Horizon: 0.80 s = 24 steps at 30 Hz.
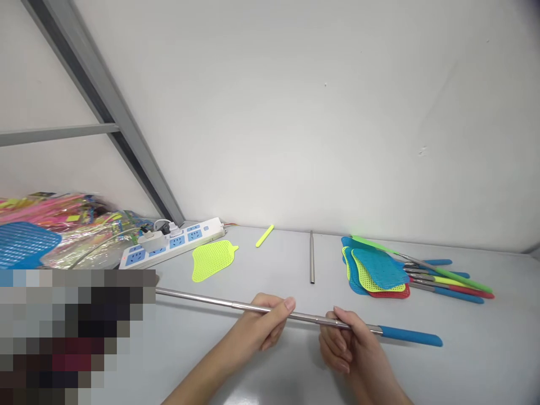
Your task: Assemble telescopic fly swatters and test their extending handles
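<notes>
A telescopic fly swatter with a thin metal rod [211, 300] and a blue handle [411, 336] lies across both of my hands. My left hand [264, 323] is closed on the middle of the rod, thumb on top. Nearer the blue handle, my right hand [348, 340] pinches the thicker rod section. The rod's left end runs behind a blurred patch; a blue mesh swatter head [27, 244] shows beyond it, the join hidden. Behind my hands lie a loose yellow swatter head [213, 260], a short yellow handle [265, 235] and a collapsed metal rod [312, 257].
A pile of assembled fly swatters [379, 270] lies at the right of the grey table [261, 382]. To the left are a white power strip [169, 243] with plugs and colourful items in clear plastic [101, 236]. A grey metal frame [105, 95] stands against the wall.
</notes>
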Each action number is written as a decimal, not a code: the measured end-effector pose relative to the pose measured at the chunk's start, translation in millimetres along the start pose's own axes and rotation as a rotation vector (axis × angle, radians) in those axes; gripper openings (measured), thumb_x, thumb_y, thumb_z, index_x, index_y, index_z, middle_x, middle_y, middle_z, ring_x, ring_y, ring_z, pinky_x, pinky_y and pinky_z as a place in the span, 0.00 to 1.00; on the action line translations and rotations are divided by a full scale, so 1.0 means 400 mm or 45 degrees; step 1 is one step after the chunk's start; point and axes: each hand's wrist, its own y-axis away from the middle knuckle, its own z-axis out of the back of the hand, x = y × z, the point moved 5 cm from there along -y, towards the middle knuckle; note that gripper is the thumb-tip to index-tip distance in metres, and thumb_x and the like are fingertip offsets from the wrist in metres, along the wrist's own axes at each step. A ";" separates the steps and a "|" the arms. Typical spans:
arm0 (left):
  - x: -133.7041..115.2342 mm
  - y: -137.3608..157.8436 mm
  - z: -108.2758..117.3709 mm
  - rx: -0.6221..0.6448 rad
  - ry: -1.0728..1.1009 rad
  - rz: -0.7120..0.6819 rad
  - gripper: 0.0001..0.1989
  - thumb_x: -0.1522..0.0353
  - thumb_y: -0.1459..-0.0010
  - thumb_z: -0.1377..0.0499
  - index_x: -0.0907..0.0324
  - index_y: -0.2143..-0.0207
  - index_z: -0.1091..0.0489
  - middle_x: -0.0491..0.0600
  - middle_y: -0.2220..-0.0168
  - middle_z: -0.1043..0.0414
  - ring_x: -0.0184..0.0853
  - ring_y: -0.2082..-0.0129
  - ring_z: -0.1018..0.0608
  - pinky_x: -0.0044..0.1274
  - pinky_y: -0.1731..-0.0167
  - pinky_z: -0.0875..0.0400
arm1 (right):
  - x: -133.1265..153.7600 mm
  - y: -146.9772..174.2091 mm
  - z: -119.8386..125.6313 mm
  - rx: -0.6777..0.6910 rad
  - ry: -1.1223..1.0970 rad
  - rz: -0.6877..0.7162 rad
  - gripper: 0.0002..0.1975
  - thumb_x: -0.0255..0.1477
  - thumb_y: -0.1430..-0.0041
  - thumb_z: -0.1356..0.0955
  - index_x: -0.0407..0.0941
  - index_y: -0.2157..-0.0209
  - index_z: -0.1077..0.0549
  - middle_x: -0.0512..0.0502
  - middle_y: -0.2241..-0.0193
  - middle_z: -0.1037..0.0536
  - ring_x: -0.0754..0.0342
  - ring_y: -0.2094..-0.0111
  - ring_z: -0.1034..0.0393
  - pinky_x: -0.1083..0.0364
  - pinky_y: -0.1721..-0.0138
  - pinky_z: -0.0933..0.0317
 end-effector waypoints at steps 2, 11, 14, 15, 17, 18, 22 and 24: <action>0.008 -0.004 -0.011 -0.002 -0.027 0.000 0.24 0.56 0.45 0.54 0.60 0.88 0.51 0.39 0.91 0.54 0.23 0.88 0.48 0.21 0.84 0.54 | -0.007 -0.002 -0.006 0.029 0.011 0.005 0.24 0.44 0.50 0.40 0.43 0.89 0.44 0.57 0.92 0.51 0.64 0.89 0.58 0.59 0.84 0.62; 0.027 -0.013 -0.080 0.149 -0.015 0.035 0.24 0.54 0.47 0.54 0.61 0.88 0.45 0.39 0.91 0.52 0.23 0.89 0.47 0.20 0.86 0.55 | -0.050 0.004 -0.043 0.123 0.071 -0.109 0.24 0.44 0.51 0.39 0.42 0.90 0.42 0.57 0.93 0.50 0.65 0.90 0.58 0.60 0.87 0.65; 0.014 -0.007 -0.086 0.166 0.009 0.018 0.24 0.57 0.45 0.55 0.62 0.88 0.42 0.39 0.91 0.52 0.23 0.89 0.47 0.20 0.85 0.54 | -0.048 0.009 -0.052 0.133 0.120 -0.102 0.24 0.45 0.52 0.38 0.42 0.89 0.41 0.58 0.93 0.49 0.65 0.90 0.57 0.60 0.87 0.64; 0.010 -0.005 -0.085 0.171 0.022 0.023 0.25 0.57 0.45 0.55 0.62 0.88 0.42 0.39 0.91 0.52 0.24 0.88 0.46 0.20 0.84 0.53 | -0.046 0.010 -0.053 0.137 0.128 -0.098 0.24 0.45 0.52 0.38 0.42 0.89 0.42 0.58 0.93 0.49 0.65 0.90 0.56 0.60 0.87 0.64; 0.004 -0.001 -0.082 0.182 0.046 0.043 0.25 0.58 0.44 0.55 0.61 0.90 0.45 0.39 0.92 0.52 0.24 0.89 0.46 0.21 0.83 0.51 | -0.043 0.010 -0.052 0.142 0.136 -0.107 0.24 0.46 0.54 0.37 0.42 0.89 0.42 0.58 0.92 0.50 0.66 0.90 0.57 0.60 0.87 0.64; 0.002 0.001 -0.079 0.187 0.057 0.060 0.25 0.58 0.44 0.55 0.61 0.90 0.46 0.39 0.92 0.52 0.24 0.89 0.46 0.21 0.83 0.50 | -0.043 0.009 -0.050 0.139 0.139 -0.124 0.24 0.46 0.55 0.37 0.43 0.89 0.43 0.58 0.93 0.50 0.66 0.90 0.58 0.60 0.87 0.64; 0.002 0.009 -0.069 0.214 0.078 0.172 0.27 0.54 0.44 0.58 0.60 0.90 0.48 0.39 0.94 0.53 0.23 0.91 0.47 0.21 0.83 0.49 | -0.035 0.006 -0.033 0.057 0.186 -0.162 0.24 0.46 0.55 0.37 0.43 0.89 0.44 0.59 0.92 0.52 0.65 0.90 0.57 0.59 0.85 0.63; 0.006 0.013 -0.067 0.225 0.111 0.240 0.27 0.53 0.45 0.59 0.60 0.89 0.47 0.38 0.95 0.53 0.23 0.92 0.47 0.20 0.85 0.50 | -0.024 0.008 -0.028 0.009 0.214 -0.149 0.23 0.46 0.55 0.36 0.43 0.89 0.45 0.59 0.92 0.53 0.65 0.89 0.57 0.59 0.84 0.63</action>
